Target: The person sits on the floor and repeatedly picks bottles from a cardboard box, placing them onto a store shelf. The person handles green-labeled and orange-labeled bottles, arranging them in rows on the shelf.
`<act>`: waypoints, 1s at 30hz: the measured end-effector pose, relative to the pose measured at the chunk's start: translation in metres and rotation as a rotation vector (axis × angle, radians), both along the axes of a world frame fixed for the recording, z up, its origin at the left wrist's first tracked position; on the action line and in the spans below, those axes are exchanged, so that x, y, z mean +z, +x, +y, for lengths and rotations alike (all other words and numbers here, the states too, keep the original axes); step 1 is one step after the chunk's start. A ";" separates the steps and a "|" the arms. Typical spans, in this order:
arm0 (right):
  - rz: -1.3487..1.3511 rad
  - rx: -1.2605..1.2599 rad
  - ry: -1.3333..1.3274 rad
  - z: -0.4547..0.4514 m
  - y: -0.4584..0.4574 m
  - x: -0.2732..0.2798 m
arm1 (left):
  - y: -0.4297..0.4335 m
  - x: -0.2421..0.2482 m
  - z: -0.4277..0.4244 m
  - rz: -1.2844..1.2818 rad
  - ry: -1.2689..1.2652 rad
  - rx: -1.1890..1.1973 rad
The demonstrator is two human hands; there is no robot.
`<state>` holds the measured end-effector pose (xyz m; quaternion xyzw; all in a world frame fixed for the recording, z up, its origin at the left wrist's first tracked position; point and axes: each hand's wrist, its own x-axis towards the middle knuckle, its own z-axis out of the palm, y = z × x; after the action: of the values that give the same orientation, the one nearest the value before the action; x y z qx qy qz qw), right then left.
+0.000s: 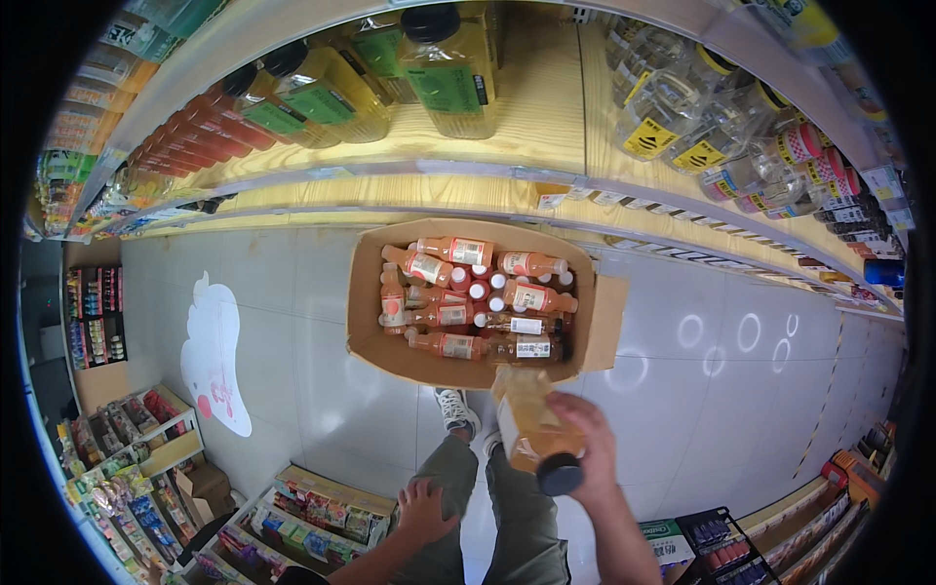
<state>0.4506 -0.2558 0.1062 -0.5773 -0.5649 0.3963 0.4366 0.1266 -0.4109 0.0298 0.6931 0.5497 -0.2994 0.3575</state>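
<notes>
My right hand (591,435) grips a large bottle of yellowish drink (530,428) with a black cap, tilted with its cap towards me. It is held over the near edge of an open cardboard box (365,351) on the floor. Several pink drink bottles (447,314) lie in the box, with white-capped bottles (478,290) upright among them. Two dark-capped bottles with white labels (528,349) lie at its near right corner. Resting on my left knee, my left hand (424,510) holds nothing, its fingers apart.
Beyond the box stands a wooden shelf (526,131) with green-labelled bottles (447,80) and clear jugs with yellow labels (651,121). Low snack racks (322,504) are behind me to the left. A box flap (608,322) sticks out right. A dark display stand (720,548) is at lower right.
</notes>
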 end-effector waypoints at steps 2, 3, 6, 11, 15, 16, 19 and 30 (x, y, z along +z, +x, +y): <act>0.082 -0.063 0.065 0.031 0.021 0.008 | -0.008 -0.006 -0.015 0.117 0.000 0.162; 0.146 -0.087 0.136 0.047 0.027 0.010 | -0.016 -0.006 -0.019 0.127 -0.011 0.206; -0.021 -0.091 0.407 0.103 0.040 0.028 | -0.036 -0.003 -0.013 0.081 0.033 0.413; 0.067 -0.181 0.546 0.194 0.040 0.044 | -0.054 0.029 0.003 0.036 -0.269 0.277; -0.110 -0.210 0.534 0.246 0.032 0.051 | -0.046 0.019 0.043 -0.065 -0.250 0.138; -0.156 -0.214 0.502 0.252 0.030 0.052 | -0.039 0.008 0.059 -0.101 -0.211 0.106; -0.160 -0.266 0.370 0.278 0.020 0.048 | -0.003 -0.043 0.114 -0.323 0.079 0.024; -0.254 -0.271 0.578 0.344 0.008 0.022 | 0.053 -0.251 0.181 -0.580 0.136 -0.403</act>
<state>0.4586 0.0885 0.1277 -0.5441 -0.6220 0.0831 0.5569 0.1800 -0.2295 -0.2213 0.8660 0.2962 -0.1174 0.3853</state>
